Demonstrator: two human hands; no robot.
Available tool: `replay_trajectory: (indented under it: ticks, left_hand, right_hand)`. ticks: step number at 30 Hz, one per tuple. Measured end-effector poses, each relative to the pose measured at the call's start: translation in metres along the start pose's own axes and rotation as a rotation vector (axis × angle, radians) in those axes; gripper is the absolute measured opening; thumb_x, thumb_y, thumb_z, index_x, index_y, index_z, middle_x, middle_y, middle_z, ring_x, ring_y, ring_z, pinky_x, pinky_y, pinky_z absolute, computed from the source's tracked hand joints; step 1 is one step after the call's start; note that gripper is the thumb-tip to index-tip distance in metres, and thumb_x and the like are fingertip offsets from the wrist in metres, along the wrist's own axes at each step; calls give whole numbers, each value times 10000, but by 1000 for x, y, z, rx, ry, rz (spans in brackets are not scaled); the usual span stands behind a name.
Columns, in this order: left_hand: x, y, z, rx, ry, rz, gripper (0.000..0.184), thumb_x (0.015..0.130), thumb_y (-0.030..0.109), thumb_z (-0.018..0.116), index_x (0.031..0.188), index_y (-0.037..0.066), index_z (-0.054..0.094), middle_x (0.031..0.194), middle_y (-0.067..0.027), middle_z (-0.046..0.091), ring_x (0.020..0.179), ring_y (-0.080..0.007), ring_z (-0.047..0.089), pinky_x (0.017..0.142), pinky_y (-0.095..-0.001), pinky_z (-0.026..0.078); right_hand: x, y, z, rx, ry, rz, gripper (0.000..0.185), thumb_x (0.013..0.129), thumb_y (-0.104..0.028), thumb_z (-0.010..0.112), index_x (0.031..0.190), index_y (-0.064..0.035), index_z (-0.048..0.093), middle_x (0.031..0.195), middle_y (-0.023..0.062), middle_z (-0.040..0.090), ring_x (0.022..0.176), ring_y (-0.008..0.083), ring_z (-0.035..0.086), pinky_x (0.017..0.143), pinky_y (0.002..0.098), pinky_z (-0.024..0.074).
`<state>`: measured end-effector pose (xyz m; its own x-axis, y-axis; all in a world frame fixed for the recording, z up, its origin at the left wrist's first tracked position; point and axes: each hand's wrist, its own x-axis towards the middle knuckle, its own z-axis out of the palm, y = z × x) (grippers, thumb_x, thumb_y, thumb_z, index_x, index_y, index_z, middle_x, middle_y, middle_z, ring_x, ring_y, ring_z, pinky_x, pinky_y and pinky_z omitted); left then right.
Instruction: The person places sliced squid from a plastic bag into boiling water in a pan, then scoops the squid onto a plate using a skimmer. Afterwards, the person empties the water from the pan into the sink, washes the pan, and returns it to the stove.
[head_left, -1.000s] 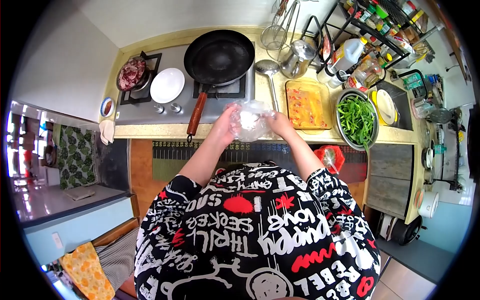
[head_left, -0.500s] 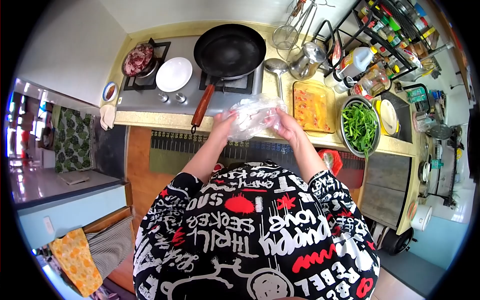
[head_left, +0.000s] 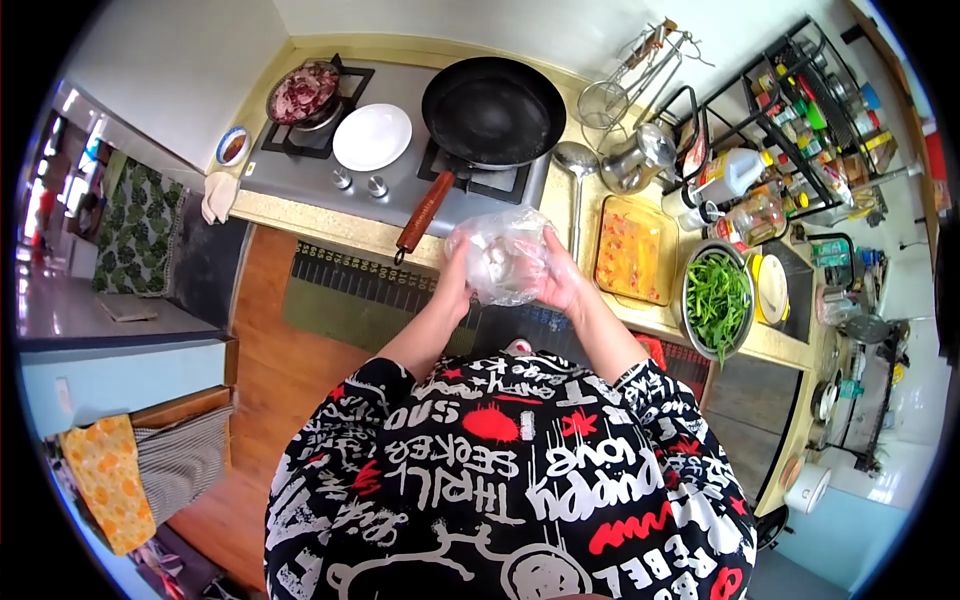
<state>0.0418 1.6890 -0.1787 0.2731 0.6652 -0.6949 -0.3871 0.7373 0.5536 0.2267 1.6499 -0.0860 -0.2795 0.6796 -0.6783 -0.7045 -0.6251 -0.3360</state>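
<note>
Between my two hands is a clear plastic bag (head_left: pixel 497 240) with something white inside that I cannot make out. My left hand (head_left: pixel 457 272) grips the bag along its left side. On the other side, my right hand (head_left: pixel 560 278) holds it, the fingers partly behind or within the plastic. The bag hangs in front of the counter edge, just right of the wok's wooden handle (head_left: pixel 425 215). Behind it, the black wok (head_left: pixel 493 110) rests on the right burner.
Left on the stove are a white plate (head_left: pixel 372 137) and a bowl of raw meat (head_left: pixel 303 93). Right of the wok lie a ladle (head_left: pixel 577 190), a glass dish of yellow food (head_left: pixel 635 250) and a bowl of green peppers (head_left: pixel 717 300). A black rack (head_left: pixel 750 110) holds several bottles.
The bag has been gathered into a rounder, more compact shape, and my hands have come closer together around it. The camera view has shifted and turned slightly.
</note>
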Motion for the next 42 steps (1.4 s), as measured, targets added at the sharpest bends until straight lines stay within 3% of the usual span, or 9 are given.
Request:
replay_trajectory:
  ticks: [1,7,10,13,18,24,27,30,42]
  left_hand:
    - [0,-2,-1,-27,-41,-2,582,978,474,521,1420,103,442,1353,-80,567,1220,-245,566,1033,-422,451]
    - [-23,-12,2,-214,-233,-106,566,980,432,526,1412,74,451,1343,-104,573,1234,-265,555,1040,-432,455]
    - [-27,-24,3,-327,-270,-148,563,975,405,534,1419,70,444,1362,-104,561,1251,-265,537,1068,-424,424]
    - [-13,-51,-2,-426,-339,-74,558,978,395,517,1422,67,438,1379,-109,544,1264,-265,524,1075,-430,418]
    - [-19,-58,16,-516,-414,132,571,985,396,481,1439,59,409,1431,-125,488,1307,-271,478,1102,-441,390]
    - [-30,-57,35,-630,-333,163,514,990,325,443,1428,57,437,1427,-138,492,1300,-303,486,1118,-472,373]
    - [-21,-62,37,-624,-386,271,584,979,317,547,1465,49,364,1442,-122,470,1337,-285,440,1130,-448,353]
    - [-61,-30,63,-445,-298,465,539,997,385,484,1422,56,443,1396,-137,526,1287,-300,503,1106,-471,387]
    - [-87,-28,80,-580,-551,118,580,1008,508,447,1390,73,473,1355,-126,566,1243,-304,549,1064,-479,434]
  right_hand:
    - [-2,-2,4,14,-34,33,681,1012,-642,241,1198,-81,578,622,-40,453,493,103,411,440,239,346]
    - [-16,-2,17,-36,-319,116,626,1002,-657,255,1067,-125,577,632,-24,481,464,100,411,406,236,318]
    - [-33,-1,25,-91,-273,122,642,995,-671,248,1051,-123,580,638,-17,496,465,102,424,396,238,321]
    - [-44,-1,25,-152,-328,168,664,1000,-664,222,1056,-113,587,648,-2,511,457,112,432,384,247,331]
    - [-62,7,30,-332,-59,100,715,1001,-663,180,1060,-87,599,633,13,500,434,133,425,374,271,340]
    - [-73,-7,-2,-143,-399,110,642,971,-652,381,1113,-62,593,732,80,601,494,202,533,401,302,425]
    - [-94,-14,5,-127,-426,127,655,954,-688,367,1055,-87,606,630,54,526,457,186,465,388,303,379]
    - [-107,-19,-1,-143,-442,115,647,948,-700,361,1003,-106,612,573,36,458,438,174,404,385,307,341]
    - [-113,-40,1,-64,-620,66,669,979,-678,293,1245,-125,561,666,54,508,460,148,395,406,269,344]
